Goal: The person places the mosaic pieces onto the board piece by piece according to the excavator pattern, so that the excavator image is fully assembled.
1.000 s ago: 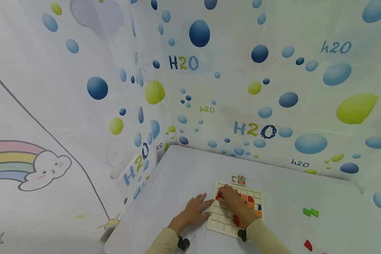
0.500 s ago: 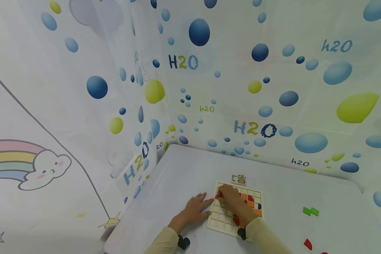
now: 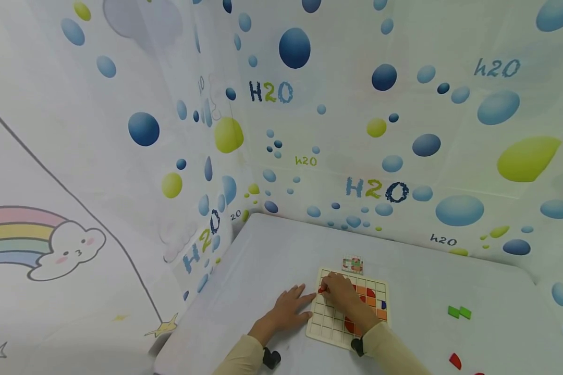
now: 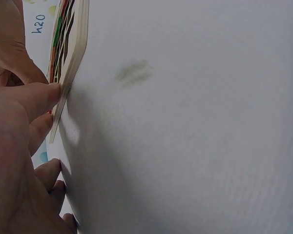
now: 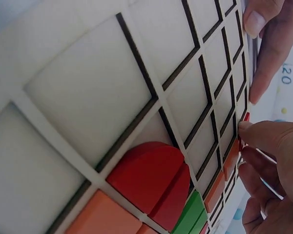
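the white tabletop point(image 3: 272, 260) fills the corner between bubble-printed wall sheets point(image 3: 403, 130). on it lies the cream square grid board point(image 3: 330, 328), partly filled with red and orange tiles; it has not shifted since the earlier frames. the left hand point(image 3: 288, 310) lies flat beside the board's left edge, fingers straight, fingertips point(image 4: 44, 95) touching that edge, just as before. the right hand point(image 3: 340, 291) rests over the board's far left part, fingertips pinching a small red piece point(image 5: 245, 119) at a cell near the edge; it stays where it was. a small printed card point(image 3: 353, 264) lies just beyond the board. two green tiles point(image 3: 459, 313) and a red piece point(image 3: 455, 361) lie well apart to the right.
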{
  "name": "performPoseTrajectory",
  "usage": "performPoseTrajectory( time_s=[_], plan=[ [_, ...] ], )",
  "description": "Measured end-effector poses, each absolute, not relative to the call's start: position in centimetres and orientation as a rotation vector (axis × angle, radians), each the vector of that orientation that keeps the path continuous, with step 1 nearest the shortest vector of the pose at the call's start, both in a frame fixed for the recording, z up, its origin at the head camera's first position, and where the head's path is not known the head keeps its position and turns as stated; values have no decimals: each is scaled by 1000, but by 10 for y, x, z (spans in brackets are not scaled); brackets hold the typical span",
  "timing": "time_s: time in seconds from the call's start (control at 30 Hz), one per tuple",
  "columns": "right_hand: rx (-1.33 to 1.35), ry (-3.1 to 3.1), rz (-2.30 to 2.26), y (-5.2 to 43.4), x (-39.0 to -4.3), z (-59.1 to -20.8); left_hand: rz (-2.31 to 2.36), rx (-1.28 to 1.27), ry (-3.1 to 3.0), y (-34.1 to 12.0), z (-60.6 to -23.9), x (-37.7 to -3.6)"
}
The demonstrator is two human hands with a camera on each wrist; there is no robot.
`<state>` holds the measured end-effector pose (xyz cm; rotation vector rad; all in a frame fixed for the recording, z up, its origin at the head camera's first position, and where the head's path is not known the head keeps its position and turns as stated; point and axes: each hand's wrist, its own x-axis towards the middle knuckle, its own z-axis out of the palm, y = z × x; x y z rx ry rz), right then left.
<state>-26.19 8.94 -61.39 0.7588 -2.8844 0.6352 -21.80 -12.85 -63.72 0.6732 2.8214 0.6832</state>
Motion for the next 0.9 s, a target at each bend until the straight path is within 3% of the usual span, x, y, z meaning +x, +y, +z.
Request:
performPoseTrajectory(
  time_s=[0.4, 0.9],
  plan=[
    [653, -2894, 833, 123, -261, -594, 662, 634, 2826, -126, -631, -218],
    [116, -2965, 845, 291, -250, -571, 653, 644, 2832, -126, -633, -215]
  ],
)
